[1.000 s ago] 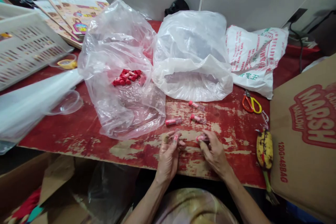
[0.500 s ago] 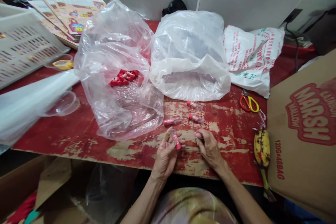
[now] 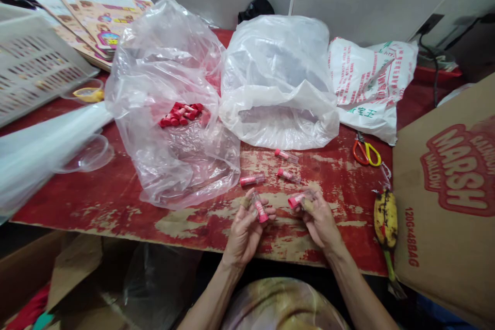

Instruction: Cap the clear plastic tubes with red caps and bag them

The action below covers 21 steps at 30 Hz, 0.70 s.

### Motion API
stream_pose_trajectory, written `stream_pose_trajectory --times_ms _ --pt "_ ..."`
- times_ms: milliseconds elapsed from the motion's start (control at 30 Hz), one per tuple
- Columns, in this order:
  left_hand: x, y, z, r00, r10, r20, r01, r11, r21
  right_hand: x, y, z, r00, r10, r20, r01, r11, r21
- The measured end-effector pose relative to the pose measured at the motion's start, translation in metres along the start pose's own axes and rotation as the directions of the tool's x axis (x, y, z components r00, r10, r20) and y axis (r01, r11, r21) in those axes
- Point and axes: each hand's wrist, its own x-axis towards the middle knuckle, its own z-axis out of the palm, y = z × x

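Note:
Near the table's front edge, my left hand (image 3: pixel 247 227) is closed on a small clear tube with a red cap (image 3: pixel 260 208), its red end pointing down toward me. To its right, my right hand (image 3: pixel 317 216) pinches a second red-capped tube (image 3: pixel 297 199), the red end facing left. Three more such tubes lie beyond my hands: one tube (image 3: pixel 252 179) at the left, another tube (image 3: pixel 288 175) at the right, and a third tube (image 3: pixel 286 155) farther back. An open clear plastic bag (image 3: pixel 170 165) at the left has several red-capped pieces (image 3: pixel 181 114) in it.
Behind the tubes stands an open white plastic bag (image 3: pixel 280 62). At the right are a printed white sack (image 3: pixel 367 82), scissors (image 3: pixel 366 152), a spotted banana (image 3: pixel 385 219) and a cardboard box (image 3: pixel 444 175). A white basket (image 3: pixel 34 62) and clear cups (image 3: pixel 87 154) are on the left.
My right hand has turned and opened up a little, so the red-capped tube in it now shows clearly. The left hand stays nearly still with its tube.

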Motion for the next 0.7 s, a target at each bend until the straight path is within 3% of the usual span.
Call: stream_pose_trajectory --times_ms 67,133,200,267,367,433,533,600,633,700 --pt "0.001 -0.001 -0.001 1.000 0.010 -0.001 -0.010 1.000 -0.001 -0.003 0.005 0.001 0.977 -0.214 -0.001 0.201 0.921 -0.334" --pt "0.001 -0.002 0.000 1.000 0.020 0.000 -0.020 1.000 -0.004 -0.004 0.010 0.001 0.910 -0.387 0.149 0.388 0.666 -0.638" --pt "0.000 -0.002 0.001 1.000 0.028 0.000 -0.028 1.000 -0.013 -0.003 0.013 0.001 0.830 -0.450 0.330 0.517 0.399 -0.757" --pt "-0.002 -0.002 0.002 0.999 0.037 -0.006 -0.037 0.999 -0.016 -0.001 0.017 -0.001 0.776 -0.497 0.388 0.564 0.273 -0.779" --pt "-0.003 -0.002 0.003 0.999 0.052 -0.013 -0.052 0.999 0.016 0.003 0.020 -0.003 0.751 -0.537 0.383 0.562 0.216 -0.799" --pt "-0.003 -0.002 0.002 0.998 0.064 -0.011 -0.063 0.996 0.066 0.005 0.019 -0.003 0.777 -0.501 0.381 0.540 0.221 -0.812" --pt "-0.003 -0.002 0.002 0.997 0.069 -0.021 -0.066 0.991 0.115 -0.001 0.009 0.004 0.871 -0.409 0.273 0.444 0.414 -0.795" --pt "-0.003 -0.002 0.003 0.999 0.029 -0.019 -0.027 0.997 0.070 -0.009 -0.001 0.013 0.907 -0.337 0.252 0.401 0.516 -0.757" --pt "-0.004 -0.002 0.004 1.000 -0.012 -0.007 0.013 0.999 0.030 -0.013 -0.005 0.019 0.904 -0.318 0.286 0.418 0.513 -0.750" --pt "-0.004 -0.001 0.006 0.992 -0.119 0.035 0.121 0.992 -0.042 -0.017 -0.010 0.028 0.851 -0.336 0.404 0.519 0.420 -0.745"
